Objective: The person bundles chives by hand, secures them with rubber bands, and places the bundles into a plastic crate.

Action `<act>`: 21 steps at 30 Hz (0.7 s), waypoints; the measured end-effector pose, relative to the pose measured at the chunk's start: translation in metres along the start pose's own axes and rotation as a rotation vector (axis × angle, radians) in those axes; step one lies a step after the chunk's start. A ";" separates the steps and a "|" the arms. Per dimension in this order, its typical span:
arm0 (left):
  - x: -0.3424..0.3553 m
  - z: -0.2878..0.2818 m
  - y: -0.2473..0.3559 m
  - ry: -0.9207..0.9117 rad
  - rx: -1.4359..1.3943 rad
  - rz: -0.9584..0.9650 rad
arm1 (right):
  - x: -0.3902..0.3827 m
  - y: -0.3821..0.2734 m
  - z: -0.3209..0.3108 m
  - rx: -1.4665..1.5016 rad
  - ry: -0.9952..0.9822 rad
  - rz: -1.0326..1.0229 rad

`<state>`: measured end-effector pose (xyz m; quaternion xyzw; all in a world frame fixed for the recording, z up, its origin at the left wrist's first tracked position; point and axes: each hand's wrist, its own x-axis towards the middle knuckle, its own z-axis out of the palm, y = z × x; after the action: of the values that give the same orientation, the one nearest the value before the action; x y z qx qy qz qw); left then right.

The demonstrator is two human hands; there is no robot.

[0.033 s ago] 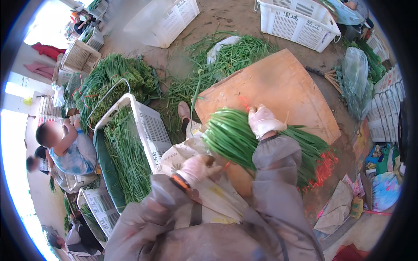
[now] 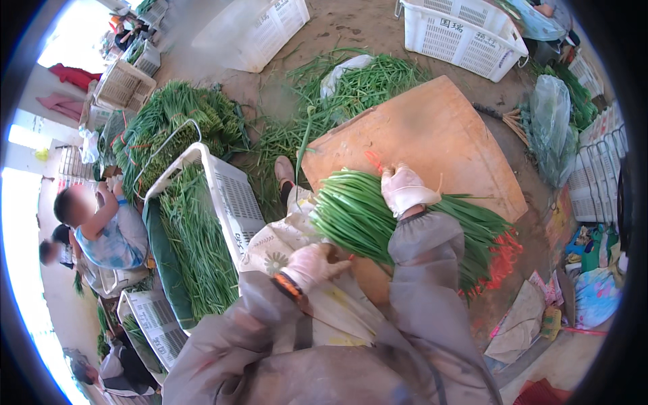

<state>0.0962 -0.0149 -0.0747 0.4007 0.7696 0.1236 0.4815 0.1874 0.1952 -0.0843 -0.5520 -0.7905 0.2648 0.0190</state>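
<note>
A thick bunch of long green chives (image 2: 354,209) lies across an orange-brown board (image 2: 432,128), pale cut ends to the left and leaves fanning right. My right hand (image 2: 403,191), in a pale thin glove, presses on top of the bunch with its fingers closed over it. Beside its fingertips a red tie (image 2: 373,159) sticks out from the far side. My left hand (image 2: 314,265), also gloved, is at the near side by my lap. Its thumb and fingers curl at the tie's near red end; the part under the bunch is hidden.
Many red ties (image 2: 499,260) hang at the board's right edge. At left stands a white crate (image 2: 233,202) of loose chives, with tied bunches (image 2: 182,125) piled beyond. Loose green stalks (image 2: 385,81) litter the floor ahead. A co-worker (image 2: 111,226) sits at far left.
My right hand and the bunch have shifted slightly left. The far tie end stands out a little more. My left hand has moved slightly, its fingers turned toward the near tie end.
</note>
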 end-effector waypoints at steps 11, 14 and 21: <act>0.005 0.060 -0.010 0.273 0.382 0.249 | 0.006 0.005 0.012 0.375 0.068 0.032; -0.007 0.067 -0.009 0.117 0.565 0.208 | 0.010 0.004 0.010 0.510 -0.082 0.086; -0.014 0.005 -0.006 0.176 0.487 0.471 | 0.008 0.006 0.012 0.346 -0.005 0.025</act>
<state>0.1008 -0.0298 -0.0718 0.6582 0.7016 0.0782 0.2617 0.1860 0.1989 -0.0990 -0.5495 -0.7263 0.3985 0.1086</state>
